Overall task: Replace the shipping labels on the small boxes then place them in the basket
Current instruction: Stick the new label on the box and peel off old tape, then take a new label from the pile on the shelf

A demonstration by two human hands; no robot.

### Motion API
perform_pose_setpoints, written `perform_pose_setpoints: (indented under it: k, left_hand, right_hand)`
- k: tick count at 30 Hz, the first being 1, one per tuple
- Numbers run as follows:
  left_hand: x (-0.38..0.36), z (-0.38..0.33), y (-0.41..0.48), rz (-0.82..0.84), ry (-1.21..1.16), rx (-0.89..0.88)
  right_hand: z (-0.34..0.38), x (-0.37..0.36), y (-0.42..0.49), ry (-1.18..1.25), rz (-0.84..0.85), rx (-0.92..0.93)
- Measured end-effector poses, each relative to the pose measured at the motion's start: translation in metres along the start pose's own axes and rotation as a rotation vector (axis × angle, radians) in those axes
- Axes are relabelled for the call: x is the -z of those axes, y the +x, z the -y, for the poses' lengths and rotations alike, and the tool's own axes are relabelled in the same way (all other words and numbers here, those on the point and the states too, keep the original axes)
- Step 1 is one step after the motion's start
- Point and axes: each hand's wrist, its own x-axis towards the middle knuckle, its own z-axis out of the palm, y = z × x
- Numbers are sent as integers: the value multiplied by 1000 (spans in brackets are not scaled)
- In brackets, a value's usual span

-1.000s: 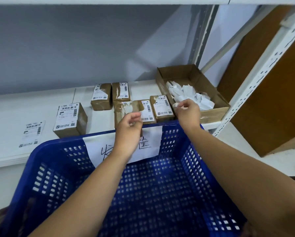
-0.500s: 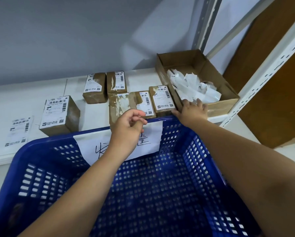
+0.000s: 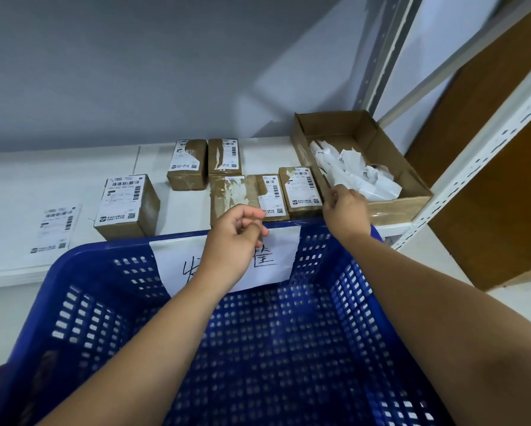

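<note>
Six small boxes (image 3: 127, 207) on the shelf (image 3: 12, 179), label print too blurred to read. The stripped box (image 3: 232, 195) lies front row, long axis running front to back, its near end hidden behind the left hand (image 3: 233, 238) and the basket (image 3: 82, 250) rim. Left hand curled, nothing seen in it; right hand (image 3: 345, 210) curled at the tray (image 3: 396, 207) corner, grip impossible to tell.

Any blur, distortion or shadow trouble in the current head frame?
Head view: wide-angle bending bows the basket rim and slants the white shelf post; soft, even light, faint shadows on the grey wall; label print on the small boxes is too soft to read.
</note>
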Motion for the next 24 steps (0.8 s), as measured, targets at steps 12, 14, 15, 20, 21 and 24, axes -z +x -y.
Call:
perform_pose_setpoints:
  k: [12, 14, 15, 20, 21, 24]
  left_hand:
    - [52, 4, -15, -172, 144, -34]
    - [67, 7, -14, -252, 173, -46]
    - [75, 8, -12, -304, 179, -53]
    - [129, 28, 8, -675, 248, -67]
    - [143, 37, 14, -712, 304, -50]
    - [191, 67, 31, -709, 456, 54]
  right_hand:
    - [130, -2, -60, 30, 291, 381]
    - [155, -4, -72, 7, 328, 454]
    - [166, -5, -77, -12, 341, 484]
    - [209, -18, -95, 16, 424, 551]
    - [215, -21, -98, 18, 438, 555]
    - [235, -33, -105, 29, 456, 568]
